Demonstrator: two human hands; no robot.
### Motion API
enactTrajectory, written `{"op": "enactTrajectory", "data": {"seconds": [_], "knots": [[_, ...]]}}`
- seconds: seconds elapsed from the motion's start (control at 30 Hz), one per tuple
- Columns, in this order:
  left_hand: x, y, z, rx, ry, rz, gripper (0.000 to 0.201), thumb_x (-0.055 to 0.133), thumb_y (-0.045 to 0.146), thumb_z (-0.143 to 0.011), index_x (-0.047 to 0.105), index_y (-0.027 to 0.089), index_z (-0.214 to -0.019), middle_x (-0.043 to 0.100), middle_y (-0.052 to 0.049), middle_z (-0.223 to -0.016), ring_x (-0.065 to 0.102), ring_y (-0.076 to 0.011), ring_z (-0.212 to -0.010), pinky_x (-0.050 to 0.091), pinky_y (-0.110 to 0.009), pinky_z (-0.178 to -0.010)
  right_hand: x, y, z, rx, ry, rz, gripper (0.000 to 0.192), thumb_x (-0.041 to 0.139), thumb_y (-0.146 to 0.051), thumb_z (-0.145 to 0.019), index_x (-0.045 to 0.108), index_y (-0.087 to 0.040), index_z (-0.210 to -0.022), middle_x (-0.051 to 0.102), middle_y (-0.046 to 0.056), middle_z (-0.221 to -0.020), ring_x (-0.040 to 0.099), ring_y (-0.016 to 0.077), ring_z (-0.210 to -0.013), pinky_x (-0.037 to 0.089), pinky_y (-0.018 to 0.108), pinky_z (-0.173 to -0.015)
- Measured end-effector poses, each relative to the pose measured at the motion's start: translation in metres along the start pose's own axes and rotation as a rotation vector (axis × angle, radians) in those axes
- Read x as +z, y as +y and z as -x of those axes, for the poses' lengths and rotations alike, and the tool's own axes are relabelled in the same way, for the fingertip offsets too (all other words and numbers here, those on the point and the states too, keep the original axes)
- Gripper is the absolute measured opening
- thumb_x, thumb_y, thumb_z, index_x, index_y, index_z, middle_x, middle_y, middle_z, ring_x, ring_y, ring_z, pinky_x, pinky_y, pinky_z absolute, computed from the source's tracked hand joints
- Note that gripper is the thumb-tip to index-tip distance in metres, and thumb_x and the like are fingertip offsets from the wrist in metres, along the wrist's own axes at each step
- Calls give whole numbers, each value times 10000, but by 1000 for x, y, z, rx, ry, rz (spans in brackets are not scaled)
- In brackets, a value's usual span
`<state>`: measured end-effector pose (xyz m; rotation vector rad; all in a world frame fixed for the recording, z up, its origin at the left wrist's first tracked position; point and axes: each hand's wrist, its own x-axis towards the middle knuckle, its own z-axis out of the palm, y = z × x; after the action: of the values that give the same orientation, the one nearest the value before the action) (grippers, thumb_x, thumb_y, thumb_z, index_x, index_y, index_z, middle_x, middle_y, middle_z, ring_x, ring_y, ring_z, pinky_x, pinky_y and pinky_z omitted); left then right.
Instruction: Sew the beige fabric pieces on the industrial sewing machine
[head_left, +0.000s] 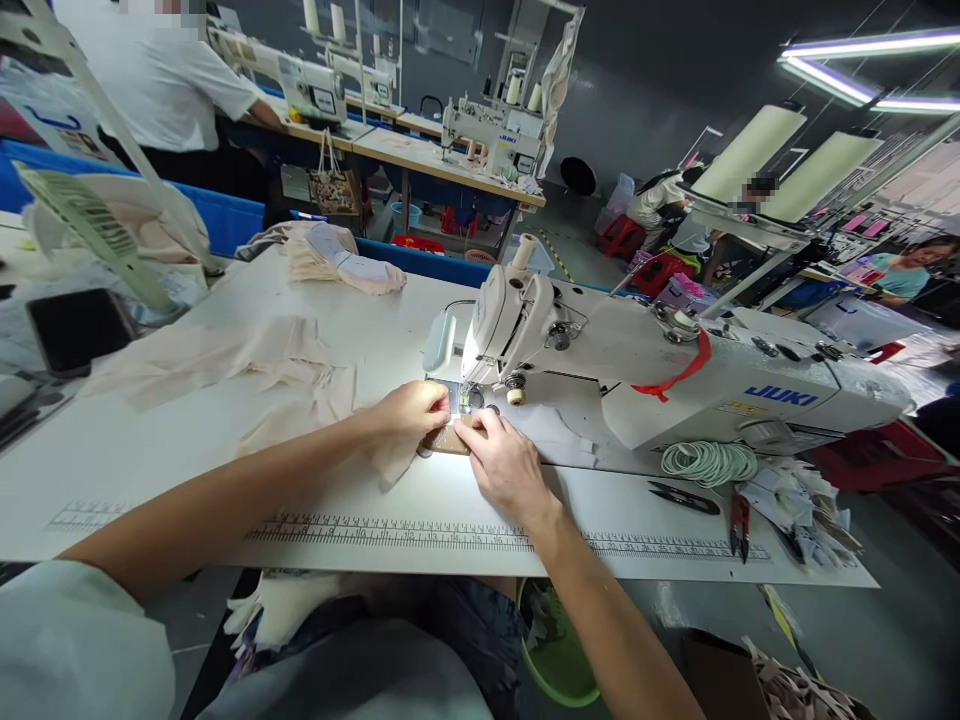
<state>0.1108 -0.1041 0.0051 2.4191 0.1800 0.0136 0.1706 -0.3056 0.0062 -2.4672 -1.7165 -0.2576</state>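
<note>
Fabric held at the needle of the sewing machine

Stitching is judged to be the step in hand. A small tan fabric piece point(448, 440) is held flat on the bench point(375, 500), right under the needle area of the white sewing machine point(675, 385), where the machine's lamp lights it. The left hand point(409, 408) is laid on the piece from the left, its fingers curled shut and pinching the cloth edge just beside the presser foot. The right hand point(506, 462) is pressed on the piece from the near side, fingers stretched flat and closed together, touching the cloth rather than gripping it. Whether the foot is lowered cannot be told. Loose cream fabric pieces point(247, 360) are spread to the left, and a coil of pale cord point(709, 462) and thread snips point(684, 497) lie to the right. For the next move, steady, even feeding of the piece is called for, with fingertips kept clear of the needle
</note>
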Motion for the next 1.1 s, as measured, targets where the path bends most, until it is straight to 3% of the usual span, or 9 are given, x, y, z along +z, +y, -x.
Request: {"op": "enactTrajectory", "data": {"seconds": [0.1,0.2,0.33,0.53,0.8,1.1], "knots": [[-3,11,8,36,75,-261,125,528,246,-848,631,187,-809,697,-57,-884,634,-219,-816,470,-299,-644,-1,-2,-2,-23,-25,45,396,455,-158,-974,644,-215,-1317,642,102,-1115,579,214,-914,467,307,-711],[3,20,24,262,172,-507,187,475,172,-904,657,153,-863,672,-129,-1009,601,-275,-946,513,-374,-752,-2,-4,-4,-35,-49,89,354,445,-135,-974,665,-185,-1247,655,112,-1095,581,219,-886,460,315,-689],[23,18,45,502,212,-539,277,393,81,-925,665,131,-944,670,-148,-1005,598,-271,-949,561,-409,-800,2,-6,-4,-32,-21,89,339,436,-120,-968,678,-179,-1198,656,110,-1051,564,214,-854,461,319,-689],[35,7,52,503,274,-523,298,386,121,-964,668,117,-1060,672,-148,-1019,618,-271,-1000,589,-409,-853,4,-4,-2,-35,41,41,358,451,-135,-966,678,-193,-1238,651,93,-1041,563,210,-858,461,322,-724],[33,-6,27,524,248,-514,345,323,141,-996,664,93,-1005,657,-185,-1056,591,-276,-973,583,-404,-801,7,22,-5,216,145,48,477,456,-40,-888,706,-202,-1261,686,102,-1111,632,225,-936,482,311,-814],[32,-6,16,523,258,-526,334,336,150,-1007,666,102,-977,653,-164,-1034,590,-266,-998,570,-374,-815,12,27,-3,214,179,14,464,444,-47,-885,719,-203,-1224,688,99,-1077,648,213,-931,490,283,-788]]}}
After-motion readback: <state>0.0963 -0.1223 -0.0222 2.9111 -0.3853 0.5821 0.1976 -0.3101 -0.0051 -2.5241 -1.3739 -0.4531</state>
